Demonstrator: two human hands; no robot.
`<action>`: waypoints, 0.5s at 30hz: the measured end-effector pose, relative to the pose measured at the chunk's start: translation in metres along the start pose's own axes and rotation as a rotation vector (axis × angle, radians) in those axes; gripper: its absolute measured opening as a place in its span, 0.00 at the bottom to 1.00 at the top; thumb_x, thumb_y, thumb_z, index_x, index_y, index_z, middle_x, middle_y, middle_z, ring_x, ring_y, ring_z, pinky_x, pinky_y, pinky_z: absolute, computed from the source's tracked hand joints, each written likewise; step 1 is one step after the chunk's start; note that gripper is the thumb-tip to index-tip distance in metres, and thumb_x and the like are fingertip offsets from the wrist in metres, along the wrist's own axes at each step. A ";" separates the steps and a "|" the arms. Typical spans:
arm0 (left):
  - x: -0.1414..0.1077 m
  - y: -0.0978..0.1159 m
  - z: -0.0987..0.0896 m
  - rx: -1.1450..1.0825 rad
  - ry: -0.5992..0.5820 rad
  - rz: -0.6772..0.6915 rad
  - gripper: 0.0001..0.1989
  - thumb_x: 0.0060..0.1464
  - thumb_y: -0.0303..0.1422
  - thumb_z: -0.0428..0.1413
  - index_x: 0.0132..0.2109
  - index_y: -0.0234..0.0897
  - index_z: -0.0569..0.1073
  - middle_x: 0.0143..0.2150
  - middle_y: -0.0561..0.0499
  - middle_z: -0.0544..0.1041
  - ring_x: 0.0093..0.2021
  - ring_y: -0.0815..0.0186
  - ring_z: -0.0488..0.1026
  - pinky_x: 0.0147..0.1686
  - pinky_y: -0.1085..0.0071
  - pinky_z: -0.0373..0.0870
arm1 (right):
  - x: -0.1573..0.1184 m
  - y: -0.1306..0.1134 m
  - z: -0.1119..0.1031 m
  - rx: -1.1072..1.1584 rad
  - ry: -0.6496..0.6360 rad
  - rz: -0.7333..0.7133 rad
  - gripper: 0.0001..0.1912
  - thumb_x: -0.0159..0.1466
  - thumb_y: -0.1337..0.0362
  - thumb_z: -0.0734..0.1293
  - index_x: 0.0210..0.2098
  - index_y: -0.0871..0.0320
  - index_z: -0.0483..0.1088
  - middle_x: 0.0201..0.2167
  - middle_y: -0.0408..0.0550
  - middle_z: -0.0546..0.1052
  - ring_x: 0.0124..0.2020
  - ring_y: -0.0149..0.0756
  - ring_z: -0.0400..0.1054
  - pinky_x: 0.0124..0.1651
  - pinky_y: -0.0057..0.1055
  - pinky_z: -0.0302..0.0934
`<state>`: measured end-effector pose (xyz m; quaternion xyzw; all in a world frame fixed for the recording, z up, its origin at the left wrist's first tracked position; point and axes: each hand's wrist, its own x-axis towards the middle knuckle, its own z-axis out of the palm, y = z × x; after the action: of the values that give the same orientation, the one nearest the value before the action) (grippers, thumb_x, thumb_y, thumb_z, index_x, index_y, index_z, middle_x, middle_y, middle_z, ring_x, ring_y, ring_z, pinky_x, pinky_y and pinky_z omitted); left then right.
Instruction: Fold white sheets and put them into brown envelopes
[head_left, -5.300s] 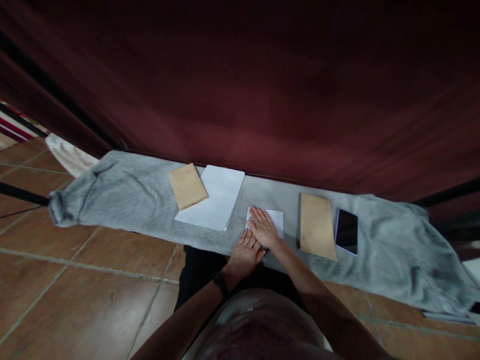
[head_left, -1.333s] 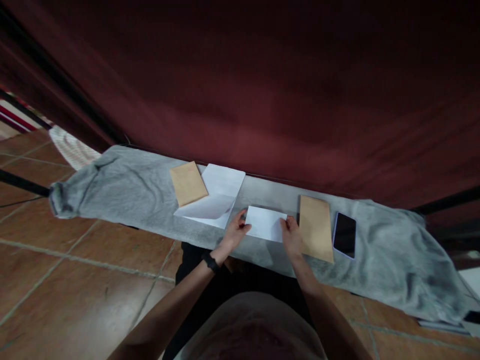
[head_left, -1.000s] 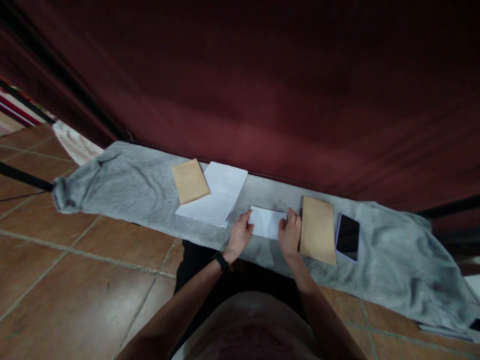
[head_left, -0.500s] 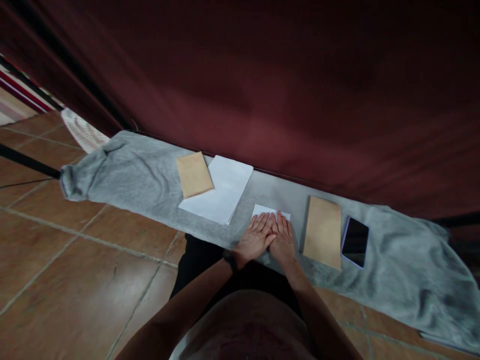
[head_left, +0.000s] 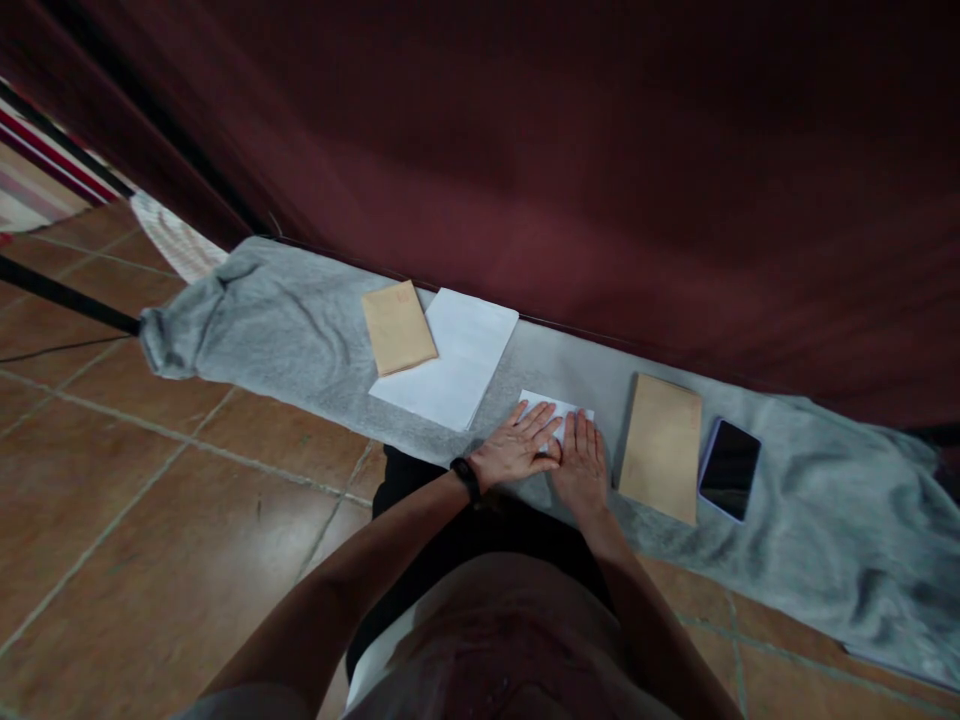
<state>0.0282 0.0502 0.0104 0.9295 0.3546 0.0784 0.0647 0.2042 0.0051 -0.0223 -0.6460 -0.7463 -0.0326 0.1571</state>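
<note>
A small white sheet of paper [head_left: 553, 408], perhaps folded, lies on the grey cloth in front of me, mostly covered by my hands. My left hand [head_left: 517, 449], with a black band at the wrist, rests flat on its left part, fingers spread. Flat on the right part is my right hand [head_left: 582, 465], its fingers stretched out. The thumbs come close together near the middle of the sheet. To the left lies a stack of larger white paper [head_left: 469, 355], with brown envelopes [head_left: 399, 328] overlapping its left side. More brown envelopes [head_left: 660, 448] lie right of my right hand.
A phone [head_left: 730, 470] with a dark screen lies right of the right-hand envelopes. The grey cloth [head_left: 277, 320] covers the long narrow surface and is wrinkled at both ends. A dark red curtain [head_left: 525, 200] hangs right behind it. Floor tiles [head_left: 165, 520] show below.
My hands have moved apart on the small white sheet, the left one to the left, showing more paper between them. The whole view has shifted slightly.
</note>
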 end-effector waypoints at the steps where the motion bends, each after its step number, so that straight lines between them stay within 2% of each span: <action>1: 0.000 0.000 0.000 -0.001 -0.004 0.004 0.38 0.68 0.55 0.41 0.73 0.33 0.53 0.76 0.38 0.49 0.76 0.55 0.41 0.73 0.51 0.36 | -0.001 0.000 0.000 -0.002 0.003 0.007 0.33 0.75 0.57 0.53 0.73 0.72 0.47 0.73 0.67 0.52 0.73 0.55 0.47 0.70 0.54 0.48; 4: 0.000 -0.001 0.000 0.001 0.001 0.003 0.38 0.67 0.55 0.41 0.72 0.33 0.54 0.76 0.38 0.49 0.76 0.55 0.41 0.73 0.51 0.36 | -0.003 0.001 0.000 -0.003 0.015 0.023 0.33 0.75 0.57 0.52 0.72 0.74 0.46 0.72 0.69 0.53 0.73 0.55 0.47 0.70 0.53 0.48; 7: 0.001 0.000 0.003 0.008 0.018 -0.017 0.34 0.70 0.51 0.40 0.72 0.34 0.54 0.76 0.40 0.50 0.76 0.57 0.42 0.73 0.52 0.37 | -0.005 0.002 0.000 0.007 0.030 0.046 0.33 0.75 0.58 0.52 0.72 0.73 0.46 0.72 0.69 0.54 0.73 0.54 0.48 0.70 0.53 0.49; 11: 0.004 0.001 0.009 0.026 0.029 -0.142 0.31 0.71 0.45 0.39 0.72 0.30 0.54 0.75 0.38 0.51 0.76 0.58 0.44 0.73 0.54 0.39 | -0.007 0.002 -0.002 0.012 0.053 0.079 0.33 0.75 0.56 0.53 0.71 0.73 0.50 0.72 0.69 0.54 0.72 0.54 0.49 0.70 0.52 0.50; 15: 0.008 0.002 0.013 0.035 0.047 -0.233 0.32 0.71 0.43 0.38 0.72 0.26 0.53 0.75 0.36 0.51 0.76 0.56 0.44 0.73 0.54 0.41 | -0.009 0.003 -0.003 0.014 0.083 0.093 0.33 0.75 0.57 0.53 0.72 0.73 0.49 0.71 0.70 0.56 0.71 0.53 0.51 0.69 0.53 0.52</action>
<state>0.0376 0.0537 -0.0012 0.8809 0.4628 0.0858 0.0490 0.2088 -0.0036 -0.0225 -0.6768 -0.7087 -0.0469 0.1937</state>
